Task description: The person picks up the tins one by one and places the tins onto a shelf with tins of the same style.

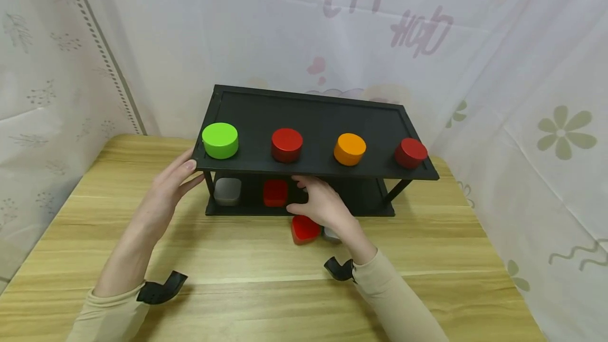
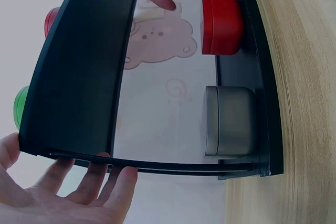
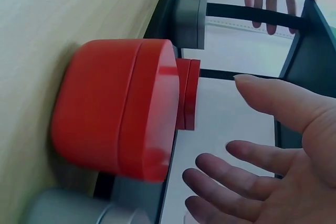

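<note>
while a pale printed curtain (image 1: 280, 30) hangs along the table's back edge, the wood-grain table (image 1: 237, 300) carries your black two-tier rack (image 1: 304, 117), set toward that back edge. your left hand (image 1: 163, 191) is at the front left corner of the rack's upper board, thumb against the corner, the other fingers fairly straight along the left end; it touches the rack without being clenched. your right hand (image 1: 320, 202) reaches in under the upper board's front edge, right of the middle, fingers apart and grasping nothing; in the right wrist view the palm and fingers are bare.

along the upper board's front edge you have four round tins: the wide green tin (image 1: 220, 141) near the left corner, then a bright red tin (image 1: 287, 145), an orange tin (image 1: 350, 149), and a dark red tin (image 1: 410, 153) near the right corner.

on the lower board, a grey square tin (image 1: 227, 192) stands by the front left corner and a red square tin (image 1: 275, 193) stands to its right, near the front edge. on the table, just in front of that board's front edge and below your right hand, sits a rounded red tin (image 1: 305, 230); just beside it is a second grey tin (image 1: 331, 235), partly hidden by your right wrist.
</note>
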Motion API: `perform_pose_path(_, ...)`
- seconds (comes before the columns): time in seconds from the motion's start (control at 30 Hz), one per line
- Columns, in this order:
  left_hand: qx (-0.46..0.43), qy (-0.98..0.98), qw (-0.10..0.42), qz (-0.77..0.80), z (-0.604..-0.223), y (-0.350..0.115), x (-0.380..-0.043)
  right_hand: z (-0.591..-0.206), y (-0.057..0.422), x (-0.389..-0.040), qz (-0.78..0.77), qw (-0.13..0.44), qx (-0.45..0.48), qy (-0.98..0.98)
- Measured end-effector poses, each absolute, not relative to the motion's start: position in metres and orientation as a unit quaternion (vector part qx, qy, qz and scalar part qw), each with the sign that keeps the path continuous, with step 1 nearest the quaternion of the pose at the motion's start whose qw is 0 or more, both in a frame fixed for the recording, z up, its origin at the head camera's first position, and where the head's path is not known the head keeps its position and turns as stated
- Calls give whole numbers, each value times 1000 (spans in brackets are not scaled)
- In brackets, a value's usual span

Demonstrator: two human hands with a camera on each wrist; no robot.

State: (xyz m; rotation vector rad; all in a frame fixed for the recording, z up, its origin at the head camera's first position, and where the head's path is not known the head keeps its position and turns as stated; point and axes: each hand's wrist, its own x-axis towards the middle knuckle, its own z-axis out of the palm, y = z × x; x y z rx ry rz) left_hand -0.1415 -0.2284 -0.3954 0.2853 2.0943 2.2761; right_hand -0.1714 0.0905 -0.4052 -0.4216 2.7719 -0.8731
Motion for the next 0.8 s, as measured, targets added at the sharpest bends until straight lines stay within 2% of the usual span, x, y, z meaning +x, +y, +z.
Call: perform_pose_path(0.8, 104, 670, 16, 735, -396, -229, -143, -412, 159, -138, -332, 78, -139, 930)
